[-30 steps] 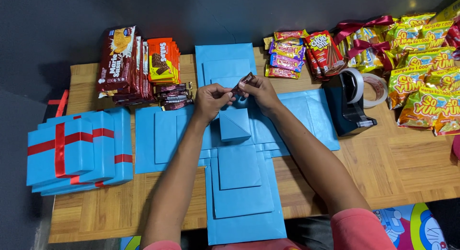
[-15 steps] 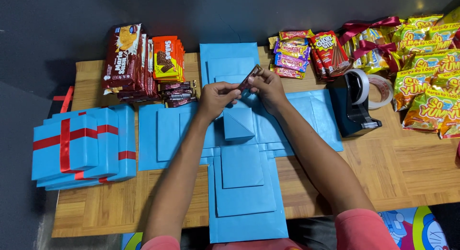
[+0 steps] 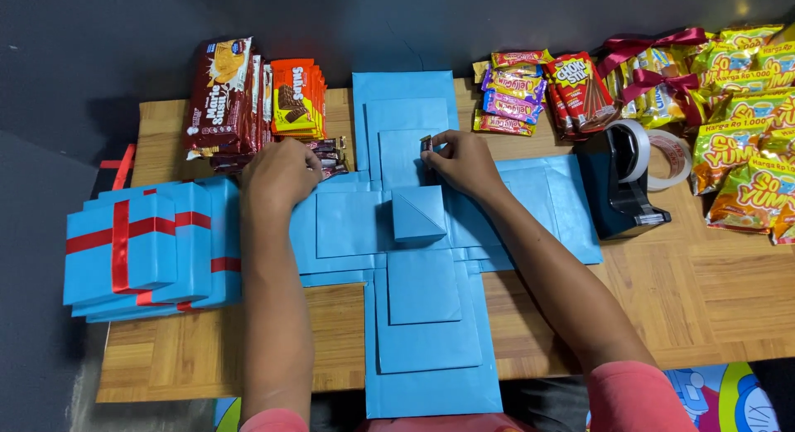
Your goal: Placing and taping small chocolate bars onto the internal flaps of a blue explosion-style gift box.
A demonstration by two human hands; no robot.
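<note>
A blue paper layout shaped like a cross (image 3: 426, 333) lies flat on the wooden table (image 3: 712, 299), with a small blue cube (image 3: 418, 213) at its centre. My right hand (image 3: 460, 160) presses a small dark snack bar (image 3: 427, 144) against the far blue panel just behind the cube. My left hand (image 3: 280, 173) reaches to the left, its fingers curled over a pile of small dark snack bars (image 3: 331, 150) beside the layout. Whether it has one in its grip is hidden by the fingers.
Brown and orange biscuit packs (image 3: 248, 96) stand at the back left. Blue boxes tied with red ribbon (image 3: 149, 246) sit at the left edge. A black tape dispenser (image 3: 617, 183) and many bright snack packets (image 3: 745, 125) fill the right side.
Both hands were together above the cube with the small bar between them. Now my left hand has gone left to the pile and my right hand holds the bar on the far panel.
</note>
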